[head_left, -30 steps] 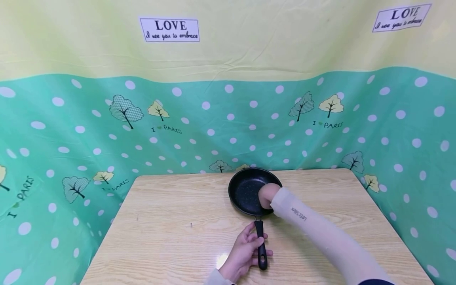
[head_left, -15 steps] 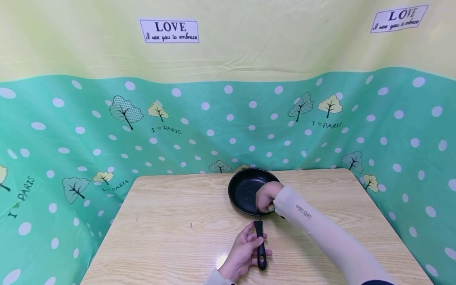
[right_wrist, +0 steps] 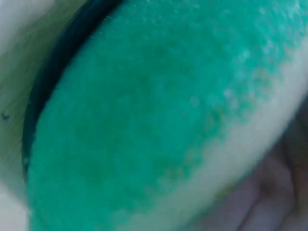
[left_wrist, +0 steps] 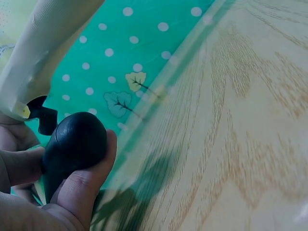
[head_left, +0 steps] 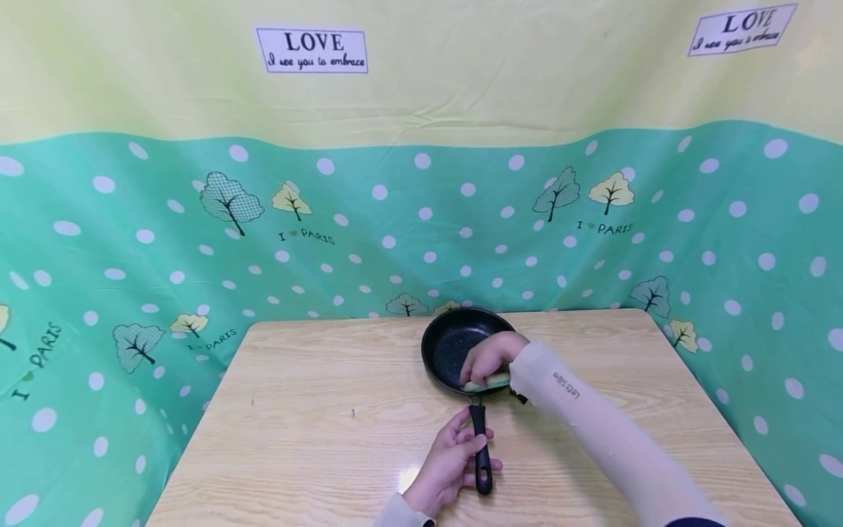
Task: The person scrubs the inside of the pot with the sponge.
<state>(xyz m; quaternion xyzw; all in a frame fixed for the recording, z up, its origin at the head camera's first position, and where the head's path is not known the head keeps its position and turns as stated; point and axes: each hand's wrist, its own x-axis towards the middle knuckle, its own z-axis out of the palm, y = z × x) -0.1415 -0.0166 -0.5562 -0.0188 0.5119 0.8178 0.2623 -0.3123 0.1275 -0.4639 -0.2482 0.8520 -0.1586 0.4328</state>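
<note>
A black frying pan [head_left: 449,350] lies toward the back of the table, its handle pointing at me. My left hand [head_left: 448,462] holds the black handle [head_left: 484,479], thumb across the top; the left wrist view shows the handle's rounded end [left_wrist: 79,137] between thumb and fingers. Over the near right part of the pan, my right hand [head_left: 492,357] grips a sponge [head_left: 498,380], which lies at the near inside edge. Up close, the sponge [right_wrist: 130,115] has a rough green face and a pale layer; fingers [right_wrist: 269,192] show behind it. The contact under the sponge is hidden.
The wooden table [head_left: 316,410] spreads out around the pan. A green and yellow printed curtain [head_left: 356,234] hangs behind it and along both sides. The right forearm's pale sleeve [head_left: 593,432] crosses over the table's right half.
My right hand has shifted left and tilted over the near edge of the pan, so more of the sponge shows. The left hand keeps its hold and the pan stays in place.
</note>
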